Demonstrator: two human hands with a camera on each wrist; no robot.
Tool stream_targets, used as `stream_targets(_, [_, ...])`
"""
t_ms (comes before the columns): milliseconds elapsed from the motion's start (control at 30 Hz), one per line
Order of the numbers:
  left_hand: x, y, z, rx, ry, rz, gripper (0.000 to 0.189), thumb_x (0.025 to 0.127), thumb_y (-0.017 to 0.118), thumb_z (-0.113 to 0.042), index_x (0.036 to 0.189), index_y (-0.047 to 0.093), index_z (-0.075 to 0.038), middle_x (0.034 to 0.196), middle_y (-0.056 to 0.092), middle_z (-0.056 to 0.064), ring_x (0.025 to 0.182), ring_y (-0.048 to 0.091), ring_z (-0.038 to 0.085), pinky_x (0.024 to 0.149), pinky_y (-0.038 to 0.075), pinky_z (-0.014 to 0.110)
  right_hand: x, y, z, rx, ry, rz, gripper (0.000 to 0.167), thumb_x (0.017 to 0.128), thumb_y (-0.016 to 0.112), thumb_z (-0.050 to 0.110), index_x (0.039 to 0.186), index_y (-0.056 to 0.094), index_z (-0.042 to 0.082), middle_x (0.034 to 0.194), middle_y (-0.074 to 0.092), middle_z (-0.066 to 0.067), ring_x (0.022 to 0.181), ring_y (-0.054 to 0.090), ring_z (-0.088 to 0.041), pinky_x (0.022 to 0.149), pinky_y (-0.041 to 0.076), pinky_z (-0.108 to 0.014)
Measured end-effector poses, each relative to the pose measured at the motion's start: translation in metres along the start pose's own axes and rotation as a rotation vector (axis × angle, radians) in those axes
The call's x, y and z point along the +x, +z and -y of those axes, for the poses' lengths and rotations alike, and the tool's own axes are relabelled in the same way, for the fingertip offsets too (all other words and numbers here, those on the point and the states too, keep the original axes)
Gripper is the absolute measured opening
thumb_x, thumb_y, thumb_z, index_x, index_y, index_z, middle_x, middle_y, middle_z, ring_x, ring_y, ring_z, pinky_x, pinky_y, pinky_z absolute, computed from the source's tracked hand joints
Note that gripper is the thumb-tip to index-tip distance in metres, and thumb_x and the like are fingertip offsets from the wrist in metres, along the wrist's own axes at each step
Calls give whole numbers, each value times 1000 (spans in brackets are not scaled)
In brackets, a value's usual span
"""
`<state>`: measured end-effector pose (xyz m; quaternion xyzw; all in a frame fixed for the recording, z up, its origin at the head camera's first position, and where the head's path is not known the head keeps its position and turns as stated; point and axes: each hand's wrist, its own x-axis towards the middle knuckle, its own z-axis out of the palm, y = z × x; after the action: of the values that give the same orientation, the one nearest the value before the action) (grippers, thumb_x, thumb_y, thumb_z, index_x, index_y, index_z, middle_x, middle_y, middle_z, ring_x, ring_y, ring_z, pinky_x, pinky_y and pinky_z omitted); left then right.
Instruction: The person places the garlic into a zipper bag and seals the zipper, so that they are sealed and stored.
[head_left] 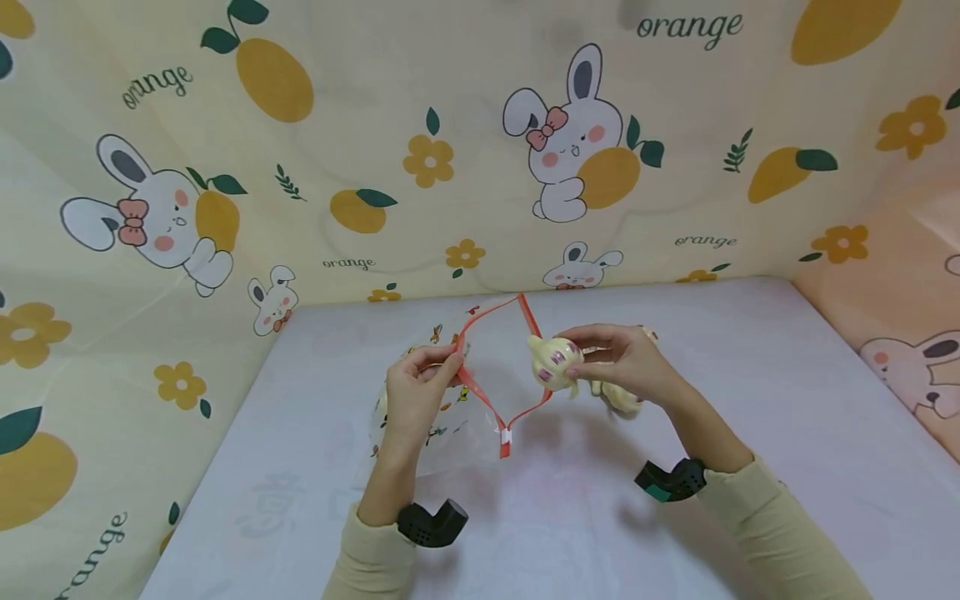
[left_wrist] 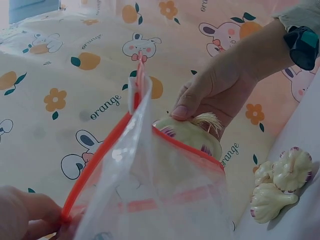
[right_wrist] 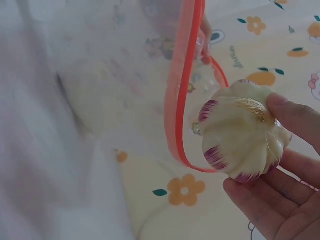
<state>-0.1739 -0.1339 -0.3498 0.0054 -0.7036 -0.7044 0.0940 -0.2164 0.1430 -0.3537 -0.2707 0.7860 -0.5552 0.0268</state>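
Evidently both hands were busy at the clear bag (head_left: pixel 482 392), its orange-red rim spread into a diamond-shaped mouth above the pale table (head_left: pixel 570 525). Left hand (head_left: pixel 420 387) at the bag's left side, thumb and fingers pinching the rim. Right hand (head_left: pixel 626 358) on the bag's right, thumb on one side and fingers on the other, gripping a garlic bulb (right_wrist: pixel 240 135); cream skin, purple streaks, a tuft of straw-like fibres. Bulb located at the bag's mouth, by the right-hand stretch of rim; from these angles, whether any of it had passed inside could not be told for certain. Film of the bag carried small coloured prints. A white slider (head_left: pixel 506 435) sat at the bag's near corner. More garlic (left_wrist: pixel 270 202) lay on the table to the right of the bag, pieces bunched together, partly covered by the right hand in the head view. Dark wrist devices, left (head_left: pixel 431 523) and right (head_left: pixel 672 481), were on the near side of the bag, just by cream sleeves (head_left: pixel 780 525). Beyond the bag rose a printed backdrop (head_left: pixel 465 125): rabbits, oranges, flowers.
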Motion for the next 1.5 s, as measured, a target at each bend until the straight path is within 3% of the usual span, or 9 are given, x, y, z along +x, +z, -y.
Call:
stream_targets(167, [-1,1,-1,-7,0,3,20,89,65,-2,107,67,6,93,69,20,64,67,3,68,59,17,1,3,-1,24,-9,12,43,80,75,2,119,61,-9,106,65,28,94,65,4,77,59,-17])
stream_targets(633, [-1,-1,-3,8,-7,4,20,89,66,-4,107,67,5,78,70,-5,64,68,3,70,59,18,4,10,-2,19,11,25,43,81,75,6,119,61,-8,106,64,22,93,66,3,78,59,-18])
stream_targets(733, [-1,-1,-3,7,-8,3,20,89,66,-4,106,68,5,79,72,0,64,68,4,70,60,18,5,11,-2,21,28,29,44,81,76,7,120,61,-7,110,68,10,93,67,2,78,59,-18])
stream_targets(867, [-1,-1,-2,4,-5,-1,19,89,66,-4,106,68,5,81,73,9,63,68,4,69,59,18,6,11,-2,35,32,45,45,81,75,6,122,60,-6,121,66,-20,97,66,3,80,59,-19])
stream_targets(967, [0,-1,-1,-3,-3,-3,20,88,66,-3,106,67,6,84,71,8,63,67,4,67,59,17,6,11,-2,52,19,61,45,82,74,5,123,59,-8,125,61,-30,101,67,2,82,59,-20])
stream_targets(1267, [1,-1,-1,17,-13,-4,19,89,66,-5,106,68,4,81,71,-1,65,69,5,70,59,18,3,7,-4,-3,11,58,40,83,73,6,120,61,-7,122,63,-30,102,65,3,83,57,-16])
stream_targets(1400, [0,-1,-1,37,-17,-7,20,89,66,-6,107,68,3,82,73,6,65,69,4,72,59,18,-1,4,-9,-27,21,58,40,84,72,6,120,61,-7,121,63,-30,99,64,9,82,57,-16])
stream_targets(1500, [0,-1,-1,54,-26,-8,20,90,66,-7,108,68,2,85,74,10,65,69,4,73,59,17,-5,1,-14,-43,44,47,41,84,73,9,121,61,-5,119,68,-15,99,63,11,82,58,-16])
